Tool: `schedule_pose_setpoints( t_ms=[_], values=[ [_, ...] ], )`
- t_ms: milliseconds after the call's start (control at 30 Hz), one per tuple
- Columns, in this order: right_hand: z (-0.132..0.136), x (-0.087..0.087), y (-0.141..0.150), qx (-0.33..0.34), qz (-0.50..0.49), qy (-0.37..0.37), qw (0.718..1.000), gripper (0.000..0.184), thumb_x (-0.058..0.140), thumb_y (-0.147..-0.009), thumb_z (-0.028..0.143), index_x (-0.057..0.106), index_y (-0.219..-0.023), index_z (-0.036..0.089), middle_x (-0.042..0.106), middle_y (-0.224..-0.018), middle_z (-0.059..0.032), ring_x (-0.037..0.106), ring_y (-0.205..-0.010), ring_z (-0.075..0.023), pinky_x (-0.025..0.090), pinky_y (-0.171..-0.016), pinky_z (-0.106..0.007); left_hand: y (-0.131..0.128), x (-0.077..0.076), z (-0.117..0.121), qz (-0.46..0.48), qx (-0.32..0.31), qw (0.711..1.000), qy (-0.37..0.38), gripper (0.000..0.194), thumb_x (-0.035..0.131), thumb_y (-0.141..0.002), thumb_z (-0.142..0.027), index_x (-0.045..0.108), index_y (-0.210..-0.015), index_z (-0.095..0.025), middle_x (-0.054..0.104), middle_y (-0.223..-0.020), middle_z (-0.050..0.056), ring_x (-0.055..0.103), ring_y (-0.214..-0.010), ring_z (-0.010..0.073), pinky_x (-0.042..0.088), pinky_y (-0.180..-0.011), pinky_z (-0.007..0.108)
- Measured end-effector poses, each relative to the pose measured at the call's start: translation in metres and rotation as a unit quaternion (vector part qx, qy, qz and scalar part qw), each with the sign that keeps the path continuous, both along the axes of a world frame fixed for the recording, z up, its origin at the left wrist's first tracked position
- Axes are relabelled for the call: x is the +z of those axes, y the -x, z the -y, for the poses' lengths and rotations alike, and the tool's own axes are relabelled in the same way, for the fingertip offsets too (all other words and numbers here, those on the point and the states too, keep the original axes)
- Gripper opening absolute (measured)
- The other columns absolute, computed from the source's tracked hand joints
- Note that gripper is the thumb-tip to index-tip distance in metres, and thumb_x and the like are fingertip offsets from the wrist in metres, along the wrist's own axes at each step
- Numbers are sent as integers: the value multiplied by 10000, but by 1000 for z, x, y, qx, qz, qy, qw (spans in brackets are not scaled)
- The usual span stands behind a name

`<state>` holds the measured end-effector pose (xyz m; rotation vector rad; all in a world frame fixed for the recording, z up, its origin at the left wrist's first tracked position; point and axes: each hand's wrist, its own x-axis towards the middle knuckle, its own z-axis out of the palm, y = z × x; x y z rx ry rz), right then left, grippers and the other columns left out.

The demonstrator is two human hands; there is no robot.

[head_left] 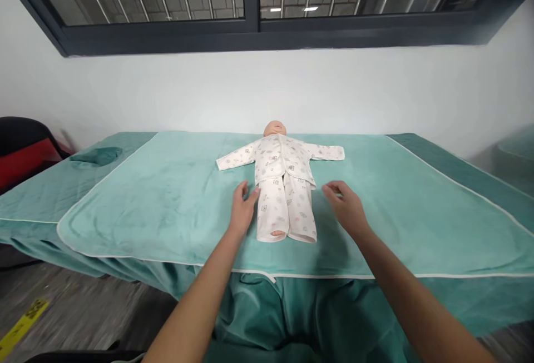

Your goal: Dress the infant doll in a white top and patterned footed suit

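Observation:
A baby doll point(283, 179) in white patterned pyjamas lies on its back on a light teal blanket point(167, 202), head toward the wall and arms spread. My left hand point(242, 207) hovers just left of the doll's hip with fingers apart, holding nothing and close to the trouser leg. On the other side, my right hand point(346, 204) is held over the blanket a little right of the doll's legs. Its fingers are loosely curled and apart, with nothing in them.
The blanket covers a table draped in darker teal cloth point(459, 171) against a white wall under a dark-framed window. A folded dark teal cloth point(98, 155) lies at the far left. A black and red chair point(23, 149) stands beside the table's left end.

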<state>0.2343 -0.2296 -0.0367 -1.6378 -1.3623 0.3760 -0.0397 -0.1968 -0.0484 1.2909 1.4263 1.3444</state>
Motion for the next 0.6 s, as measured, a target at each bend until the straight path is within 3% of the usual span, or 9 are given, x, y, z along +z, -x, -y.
schedule_pose_setpoints(
  t_ms=[100, 233, 400, 600],
  values=[
    [-55, -11, 7, -19, 31, -18, 999, 474, 514, -890, 491, 580, -1203, 141, 632, -1239, -156, 622, -1040, -238, 498, -844, -349, -4, 5, -34, 83, -94, 990, 71, 668, 682, -827, -524, 478, -1399, -244, 542, -1408, 127, 568, -1236, 257, 458, -1044, 383],
    [-87, -26, 16, 22, 120, 13, 992, 336, 471, -916, 396, 668, -1074, 174, 687, -1124, -121, 623, -971, -239, 479, -868, -375, -9, 7, -51, 108, -149, 978, 99, 802, 772, -751, -497, 445, -1441, -254, 609, -1352, 124, 628, -1167, 276, 489, -1019, 412],
    [-84, -34, 14, 106, 179, -4, 978, 297, 434, -928, 286, 712, -1008, 221, 710, -1119, -73, 584, -1062, -243, 440, -930, -365, -18, 5, -57, 124, -121, 983, 62, 673, 756, -767, -366, 541, -1386, -208, 594, -1400, 99, 590, -1239, 284, 472, -1053, 395],
    [-86, -35, 10, 141, 218, -12, 966, 378, 371, -961, 266, 649, -1216, 252, 665, -1284, -44, 519, -1249, -257, 414, -1013, -400, -37, 6, -78, 76, -49, 996, 7, 544, 711, -771, -271, 634, -1302, -177, 632, -1355, 86, 564, -1272, 300, 396, -1124, 416]
  ],
)
